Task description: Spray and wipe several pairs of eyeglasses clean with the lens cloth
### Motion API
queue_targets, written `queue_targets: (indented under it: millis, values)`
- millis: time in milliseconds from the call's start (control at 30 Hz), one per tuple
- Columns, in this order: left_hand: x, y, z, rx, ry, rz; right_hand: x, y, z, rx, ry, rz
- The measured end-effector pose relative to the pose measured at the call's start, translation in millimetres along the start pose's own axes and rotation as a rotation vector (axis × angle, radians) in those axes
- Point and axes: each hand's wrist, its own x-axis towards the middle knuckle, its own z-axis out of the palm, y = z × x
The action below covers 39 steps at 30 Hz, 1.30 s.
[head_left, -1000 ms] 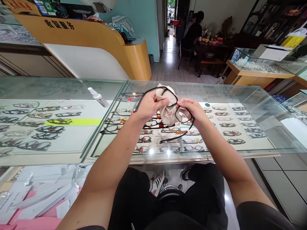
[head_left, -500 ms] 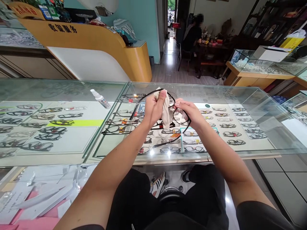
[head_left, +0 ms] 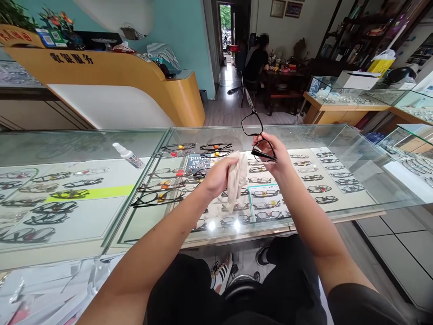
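Above the glass counter, my right hand (head_left: 277, 151) grips a pair of black-framed eyeglasses (head_left: 253, 134) by one lens rim. The frame is raised and tilted, with one temple arm stretching up and away toward the back of the room. To the left and slightly lower, my left hand (head_left: 221, 176) is closed on a pale beige cloth (head_left: 237, 176) that hangs down from the fingers. The cloth and the eyeglasses are apart. A white spray bottle (head_left: 128, 155) lies or stands on the counter further left; its exact pose is hard to tell.
The glass display counter (head_left: 155, 131) holds rows of eyeglasses on white boards. At lower left lie papers and plastic wrappers (head_left: 57, 284). Beyond stands a wooden reception desk (head_left: 182, 97). A person (head_left: 257, 63) sits at a table in the back.
The eyeglasses have come away from the cloth, rising and turning in my right hand. My left hand, holding the cloth, is lower. The whole view has tilted upward a little.
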Motion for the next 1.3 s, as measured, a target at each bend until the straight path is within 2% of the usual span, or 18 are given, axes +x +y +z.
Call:
queue_targets:
  millis: [100,300,367,467,533,633,833,967,1133,1233,1300]
  values:
    - [-7.6,-14.0,8.5,-0.002,-0.078,-0.093,2.4,-2.0,-1.2,-0.001,0.025,-0.011]
    - [-14.0,-28.1,10.0,0.36,-0.383,-0.045,0.0,-3.7,0.8,0.064,0.026,0.017]
    - [-12.6,-28.0,8.8,0.4,-0.409,-0.009,-0.7,-4.6,0.2,0.052,0.033,0.015]
    - [-7.5,-23.5,3.9,0.438,-0.28,0.101,0.5,-6.1,-3.0,0.029,0.051,-0.009]
    - [-3.6,-18.4,-1.3,0.38,-0.189,0.15,2.2,-7.4,-5.8,0.02,0.051,-0.023]
    - [0.1,-9.8,-8.2,0.245,-0.128,0.175,4.3,-9.4,-8.4,0.019,0.056,-0.025]
    - [-3.0,3.3,-8.1,0.166,-0.099,0.222,4.7,-8.7,-7.9,0.094,0.068,-0.006]
    - [-5.2,6.0,-6.3,0.136,-0.101,0.239,7.1,-4.7,-10.9,-0.012,0.085,-0.041]
    - [-8.5,10.0,-5.2,0.14,-0.093,0.238,13.3,0.9,-17.5,-0.024,0.195,-0.095]
    - [-14.4,11.2,-1.3,0.24,-0.075,0.334,14.2,3.2,-19.1,0.024,0.284,-0.115]
    - [-19.3,9.2,1.9,0.398,-0.012,0.486,13.5,4.6,-18.8,0.037,0.337,-0.105]
